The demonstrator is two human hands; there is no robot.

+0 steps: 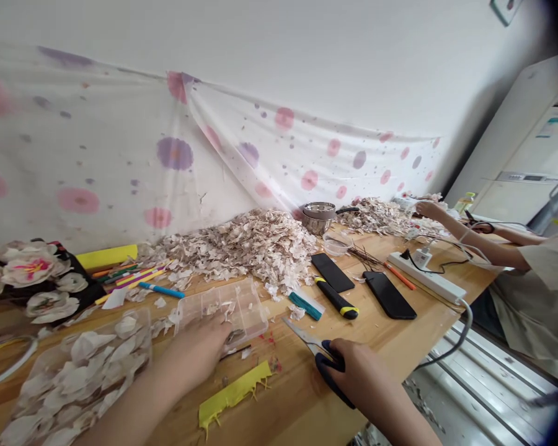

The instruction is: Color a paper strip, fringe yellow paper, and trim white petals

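My right hand (pixel 360 362) grips the dark handles of a pair of scissors (pixel 302 334) by the table's front edge. The blades point up and left, over bare wood. My left hand (pixel 207 344) lies at the front of a clear compartment box (pixel 253 303) holding a few pale flakes. Its fingers bend down and are partly hidden, so I cannot tell whether they pinch anything. A small greyish piece (pixel 235 336) shows beside the fingertips. Between my hands, nearer the edge, is a yellow strip (pixel 235 393) with a ragged, fringed side.
A large heap of pale petal-like flakes (pixel 260 248) lies behind the box. Left are a petal-filled clear tray (pixel 84 371), paper-like flowers (pixel 32 272) and markers (pixel 160 290). Right are a utility knife (pixel 337 298), two phones (pixel 390 296), a power strip (pixel 428 275) and another person's arm (pixel 474 238).
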